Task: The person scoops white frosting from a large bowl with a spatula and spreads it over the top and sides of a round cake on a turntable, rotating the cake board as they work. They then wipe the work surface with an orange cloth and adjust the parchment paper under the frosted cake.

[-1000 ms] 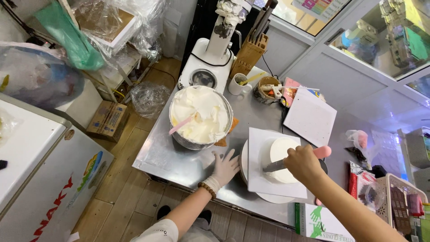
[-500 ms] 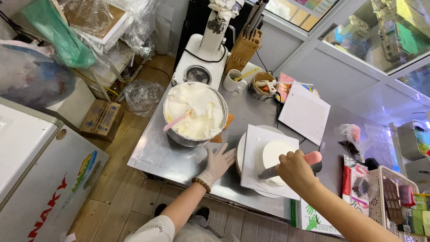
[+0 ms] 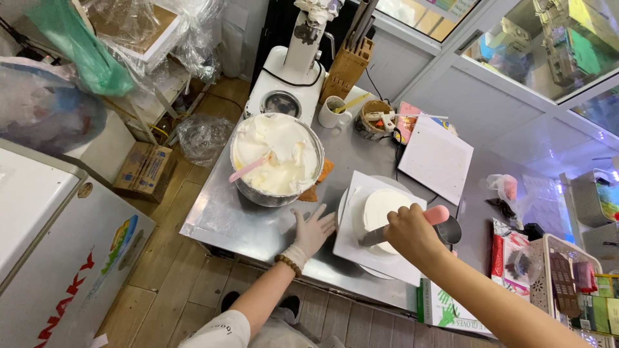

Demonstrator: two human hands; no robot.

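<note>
Fingers of your right hand (image 3: 407, 231) clamp the pink-handled metal spatula (image 3: 400, 227), blade pointing left across the round white cake (image 3: 380, 205); your left hand (image 3: 314, 233) (gloved, spread flat) touches the white square board (image 3: 361, 248).

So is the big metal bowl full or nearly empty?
Nearly full: the metal bowl holds white cream heaped close to its rim, with a pink spatula resting in it.

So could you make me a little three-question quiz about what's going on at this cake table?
1. True or false: the right hand holds a pink-handled spatula against the white cake.
2. The left hand rests: A) in the bowl, B) flat on the metal table beside the cake board, C) on the mug.
3. What fills the metal bowl?

Key: 1 true; 2 B; 3 white cream, with a pink spatula in it.
</note>
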